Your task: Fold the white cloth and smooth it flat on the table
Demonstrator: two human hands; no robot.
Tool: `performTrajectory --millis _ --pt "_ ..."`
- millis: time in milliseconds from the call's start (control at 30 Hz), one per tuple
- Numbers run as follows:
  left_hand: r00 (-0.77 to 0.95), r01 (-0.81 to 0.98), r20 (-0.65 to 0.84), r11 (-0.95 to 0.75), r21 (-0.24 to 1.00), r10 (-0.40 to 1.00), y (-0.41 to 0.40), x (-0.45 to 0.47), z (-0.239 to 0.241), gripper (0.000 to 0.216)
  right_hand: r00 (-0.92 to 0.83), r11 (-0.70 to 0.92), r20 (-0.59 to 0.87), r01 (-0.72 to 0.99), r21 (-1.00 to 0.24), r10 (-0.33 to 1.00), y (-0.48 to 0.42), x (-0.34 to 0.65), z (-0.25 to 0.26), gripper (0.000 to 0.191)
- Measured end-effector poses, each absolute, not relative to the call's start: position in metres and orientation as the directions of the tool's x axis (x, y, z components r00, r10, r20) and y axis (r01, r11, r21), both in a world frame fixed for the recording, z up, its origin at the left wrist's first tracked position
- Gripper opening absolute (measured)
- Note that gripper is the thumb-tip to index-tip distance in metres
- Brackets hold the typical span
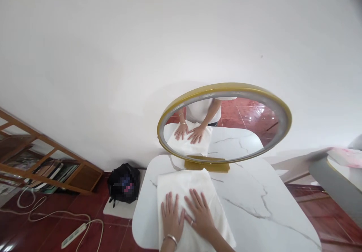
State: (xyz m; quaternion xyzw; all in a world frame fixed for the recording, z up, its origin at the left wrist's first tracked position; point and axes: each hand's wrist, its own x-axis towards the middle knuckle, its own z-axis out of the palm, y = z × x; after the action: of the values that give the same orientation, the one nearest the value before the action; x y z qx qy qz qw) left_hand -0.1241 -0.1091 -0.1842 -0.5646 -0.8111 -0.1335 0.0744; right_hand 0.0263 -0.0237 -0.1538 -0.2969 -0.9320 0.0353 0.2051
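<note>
A white folded cloth (183, 186) lies on the left part of a white marble table (254, 206). My left hand (171, 216) rests flat on the cloth with fingers stretched out and a bangle at the wrist. Right beside it, touching thumb to thumb, my right hand (199, 214) is also pressed flat on the cloth, fingers spread, with a ring on one finger. Neither hand grips anything.
A round gold-framed mirror (224, 124) stands at the table's far edge and reflects the hands and cloth. A black bag (124, 182) sits on the red tiled floor to the left, by a wooden shelf (42, 165) and a power strip (73, 236) with cable.
</note>
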Motion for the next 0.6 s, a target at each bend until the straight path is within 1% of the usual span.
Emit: performTrajectory --millis 100,233,367,533,600 --pt "-0.328 0.937 0.24 0.283 0.204 0.914 -0.09 -0.085 -0.196 0.058 -0.725 0.8 0.345 0.573 -0.178 0.596 -0.008 0.073 -0.155 0.063" --pt "-0.243 0.925 0.12 0.192 0.327 0.963 -0.051 -0.051 -0.192 0.057 -0.714 0.778 0.331 0.617 -0.12 0.617 0.01 0.143 -0.161 0.067" --pt "-0.281 0.898 0.029 0.252 0.361 0.959 0.005 -0.04 -0.161 0.055 -0.71 0.759 0.321 0.649 -0.045 0.626 0.017 0.207 -0.168 0.071" --pt "-0.197 0.8 -0.109 0.224 0.557 0.974 0.057 -0.035 -0.133 0.055 -0.671 0.727 0.399 0.687 0.018 0.625 0.016 0.244 -0.182 0.074" --pt "-0.211 0.765 -0.149 0.258 0.59 0.966 0.068 -0.035 -0.129 0.053 -0.66 0.723 0.423 0.691 0.015 0.621 0.015 0.246 -0.188 0.075"
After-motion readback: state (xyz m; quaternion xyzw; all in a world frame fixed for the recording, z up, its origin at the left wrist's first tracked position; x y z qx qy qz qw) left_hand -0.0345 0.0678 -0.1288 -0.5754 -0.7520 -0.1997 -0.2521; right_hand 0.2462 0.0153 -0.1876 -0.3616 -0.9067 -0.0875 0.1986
